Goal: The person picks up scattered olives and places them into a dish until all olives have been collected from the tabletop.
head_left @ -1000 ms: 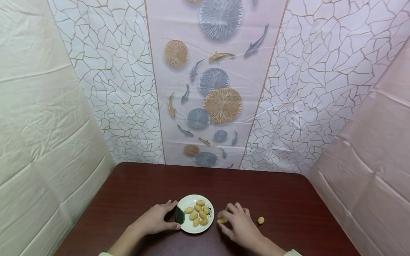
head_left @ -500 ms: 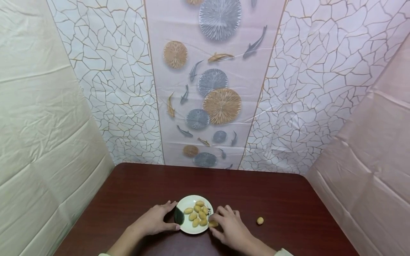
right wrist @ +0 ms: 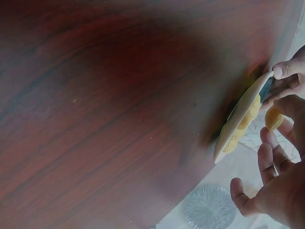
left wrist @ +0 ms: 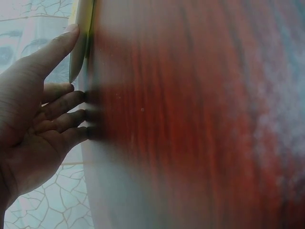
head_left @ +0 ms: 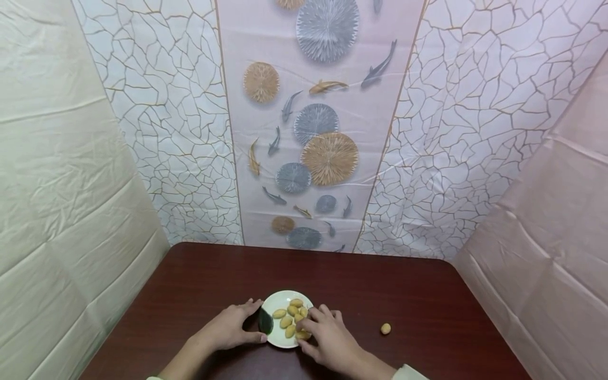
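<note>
A small white plate [head_left: 280,340] with a dark green patch on its left side bears several small yellow oval pieces [head_left: 285,322], like little fruits. My left hand [head_left: 228,325] lies at the plate's left side, with thumb and fingers spread along the rim. In the left wrist view, its thumb tip touches the plate's edge [left wrist: 79,57] and its other fingers extend loosely. Over the plate's right part, my right hand [head_left: 330,338] pinches one yellow oval piece [right wrist: 273,118] between thumb and fingertips. That hand hides part of the plate's right rim.
One more yellow oval piece [head_left: 386,329] lies alone on the dark red-brown table [head_left: 380,285], right of my right hand. Patterned cloth [head_left: 328,211] hangs behind the table's far edge, and plain pale cloth [head_left: 85,211] stands along the left side.
My right hand has moved left from the table to above the plate, carrying the pinched yellow oval piece. My left hand has stayed at the plate's left rim.
</note>
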Motion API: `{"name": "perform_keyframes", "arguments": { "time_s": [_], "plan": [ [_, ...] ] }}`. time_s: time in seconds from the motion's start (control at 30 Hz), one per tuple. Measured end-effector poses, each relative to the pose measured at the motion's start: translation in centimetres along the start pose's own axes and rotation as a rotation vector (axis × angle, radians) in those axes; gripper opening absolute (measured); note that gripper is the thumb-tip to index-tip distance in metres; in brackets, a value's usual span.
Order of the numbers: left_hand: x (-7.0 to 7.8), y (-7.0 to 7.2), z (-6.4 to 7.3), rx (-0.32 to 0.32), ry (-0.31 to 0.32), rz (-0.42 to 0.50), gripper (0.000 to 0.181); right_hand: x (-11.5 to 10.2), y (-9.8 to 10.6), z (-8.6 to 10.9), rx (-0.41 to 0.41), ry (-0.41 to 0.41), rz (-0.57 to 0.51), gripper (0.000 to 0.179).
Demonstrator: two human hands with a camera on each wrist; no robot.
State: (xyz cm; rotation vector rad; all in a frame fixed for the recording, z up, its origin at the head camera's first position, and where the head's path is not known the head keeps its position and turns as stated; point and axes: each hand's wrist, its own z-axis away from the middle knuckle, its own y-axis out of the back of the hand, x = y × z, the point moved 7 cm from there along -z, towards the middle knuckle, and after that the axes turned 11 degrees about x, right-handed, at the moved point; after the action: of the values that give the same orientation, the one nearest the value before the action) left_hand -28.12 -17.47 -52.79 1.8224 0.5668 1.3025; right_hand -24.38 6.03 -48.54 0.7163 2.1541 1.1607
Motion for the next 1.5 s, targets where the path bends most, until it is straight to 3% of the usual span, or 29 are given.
{"name": "perform_keyframes", "arguments": {
  "time_s": [0.8,1.5],
  "plan": [
    [-0.1,0.0,0.0,-0.002,0.002,-0.001,0.1,-2.3,-1.0,-1.3,0.032,0.081,0.079,0.013],
    [-0.1,0.0,0.1,-0.004,0.005,0.005,0.101,-2.7,-1.5,-1.4,0.059,0.101,0.095,0.015]
  ]
}}
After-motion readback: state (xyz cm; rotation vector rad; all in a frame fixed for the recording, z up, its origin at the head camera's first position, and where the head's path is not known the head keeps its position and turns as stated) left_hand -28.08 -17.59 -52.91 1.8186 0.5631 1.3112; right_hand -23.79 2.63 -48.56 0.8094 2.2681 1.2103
